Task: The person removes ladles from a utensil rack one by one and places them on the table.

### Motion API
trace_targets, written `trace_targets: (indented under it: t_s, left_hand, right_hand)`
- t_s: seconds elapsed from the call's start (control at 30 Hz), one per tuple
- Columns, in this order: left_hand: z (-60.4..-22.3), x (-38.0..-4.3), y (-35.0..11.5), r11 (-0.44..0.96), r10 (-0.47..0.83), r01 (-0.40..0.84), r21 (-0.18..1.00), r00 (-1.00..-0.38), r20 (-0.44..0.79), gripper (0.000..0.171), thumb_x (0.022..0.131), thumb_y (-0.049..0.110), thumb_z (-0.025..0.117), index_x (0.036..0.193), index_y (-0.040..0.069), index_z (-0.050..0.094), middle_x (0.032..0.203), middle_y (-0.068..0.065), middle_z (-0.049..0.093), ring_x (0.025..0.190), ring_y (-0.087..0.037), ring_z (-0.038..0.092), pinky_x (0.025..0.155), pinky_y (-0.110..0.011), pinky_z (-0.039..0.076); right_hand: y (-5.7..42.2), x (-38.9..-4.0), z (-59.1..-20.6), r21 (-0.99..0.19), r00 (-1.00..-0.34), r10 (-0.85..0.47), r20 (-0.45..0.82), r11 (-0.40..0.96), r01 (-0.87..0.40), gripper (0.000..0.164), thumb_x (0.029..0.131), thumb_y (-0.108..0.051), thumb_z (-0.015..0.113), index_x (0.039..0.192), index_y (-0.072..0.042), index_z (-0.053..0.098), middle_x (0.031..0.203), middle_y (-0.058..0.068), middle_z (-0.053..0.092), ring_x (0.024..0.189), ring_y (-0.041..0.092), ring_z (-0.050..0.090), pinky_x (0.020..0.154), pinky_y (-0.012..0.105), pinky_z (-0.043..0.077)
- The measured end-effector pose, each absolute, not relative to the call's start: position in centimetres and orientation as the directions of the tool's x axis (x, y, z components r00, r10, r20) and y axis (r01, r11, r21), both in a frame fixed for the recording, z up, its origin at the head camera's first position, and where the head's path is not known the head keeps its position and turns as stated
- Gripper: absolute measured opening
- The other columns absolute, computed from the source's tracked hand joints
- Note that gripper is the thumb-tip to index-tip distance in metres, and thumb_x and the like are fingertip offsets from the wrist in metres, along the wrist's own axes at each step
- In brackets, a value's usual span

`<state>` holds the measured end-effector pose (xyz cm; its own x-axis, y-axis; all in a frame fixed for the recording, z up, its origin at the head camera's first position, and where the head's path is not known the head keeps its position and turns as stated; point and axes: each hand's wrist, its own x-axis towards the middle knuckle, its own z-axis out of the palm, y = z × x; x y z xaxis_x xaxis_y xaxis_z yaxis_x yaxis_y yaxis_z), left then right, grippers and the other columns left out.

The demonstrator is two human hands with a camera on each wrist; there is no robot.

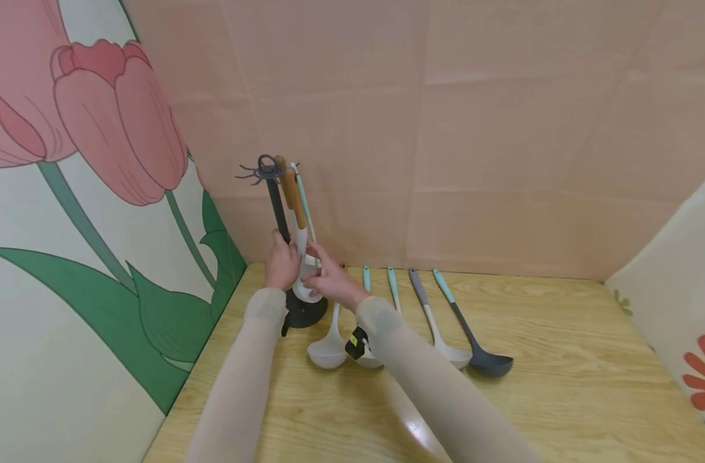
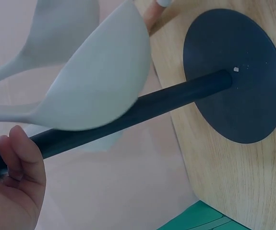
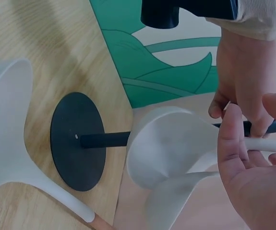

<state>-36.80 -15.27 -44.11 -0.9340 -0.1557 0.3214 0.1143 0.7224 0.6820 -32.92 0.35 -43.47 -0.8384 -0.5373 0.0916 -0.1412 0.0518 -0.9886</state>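
My left hand (image 1: 281, 262) grips the black pole (image 2: 176, 103) of a utensil stand, its fingers curled round it in the left wrist view. The round base (image 1: 306, 315) stands on the table. White ladles with wooden handles (image 1: 300, 209) and a utensil with a turquoise handle (image 1: 303, 196) hang from the hooked top (image 1: 268, 170). My right hand (image 1: 337, 281) is at the hanging ladles, thumb and index finger apart, fingers right beside a white stem (image 3: 267, 145). In the right wrist view a white ladle bowl (image 3: 169, 143) hangs in front of the pole.
Several ladles lie in a row on the wooden table (image 1: 560, 334): a white one (image 1: 329, 350) at left, turquoise-handled ones partly behind my right arm, a purple-handled one (image 1: 419, 286) and a dark one (image 1: 491, 363). Walls rise behind and at both sides.
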Motion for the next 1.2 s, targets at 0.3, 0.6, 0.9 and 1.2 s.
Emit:
trace_targets:
  t_s: [0.3, 0.6, 0.9, 1.2]
  left_hand:
    - [-44.0, -36.8, -15.3, 0.723, -0.146, 0.096, 0.685, -0.947, 0.287, 0.045, 0.107, 0.022, 0.039, 0.143, 0.001, 0.024, 0.112, -0.027, 0.062, 0.100, -0.041, 0.064, 0.085, -0.053, 0.050]
    - [-44.1, -36.9, -15.4, 0.732, -0.142, 0.106, 0.673, -0.943, 0.302, 0.046, 0.106, 0.021, 0.040, 0.144, 0.000, 0.023, 0.107, -0.029, 0.063, 0.099, -0.043, 0.064, 0.084, -0.054, 0.049]
    - [-44.0, -36.6, -15.2, 0.732, -0.152, 0.092, 0.675, -0.944, 0.294, 0.047, 0.107, 0.020, 0.038, 0.144, -0.002, 0.021, 0.104, -0.029, 0.061, 0.097, -0.044, 0.063, 0.085, -0.055, 0.048]
    - [-43.9, -36.6, -15.1, 0.731, -0.148, 0.110, 0.673, -0.938, 0.313, 0.044, 0.106, 0.016, 0.041, 0.142, -0.003, 0.024, 0.101, -0.026, 0.061, 0.091, -0.042, 0.062, 0.082, -0.053, 0.049]
  right_hand:
    - [-0.1, -32.8, -43.7, -0.984, -0.835, -0.541, 0.100, 0.070, -0.163, 0.078, 0.095, 0.004, 0.053, 0.159, -0.021, 0.017, 0.158, 0.009, 0.030, 0.098, 0.022, 0.057, 0.076, 0.032, 0.053]
    - [-0.1, -33.0, -43.9, -0.980, -0.862, -0.495, 0.107, 0.094, -0.176, 0.068, 0.098, 0.002, 0.053, 0.157, -0.016, 0.025, 0.148, 0.012, 0.040, 0.095, 0.024, 0.056, 0.072, 0.032, 0.053]
    - [0.0, -32.4, -44.3, -0.970, -0.868, -0.481, 0.121, 0.131, -0.207, 0.037, 0.103, -0.010, 0.052, 0.140, -0.007, 0.049, 0.129, 0.015, 0.053, 0.086, 0.021, 0.056, 0.067, 0.032, 0.053]
    - [0.2, -32.0, -44.5, -0.936, -0.873, -0.459, 0.166, 0.205, -0.286, 0.025, 0.107, -0.023, 0.048, 0.123, -0.005, 0.052, 0.112, 0.012, 0.059, 0.093, 0.039, 0.064, 0.060, 0.032, 0.052]
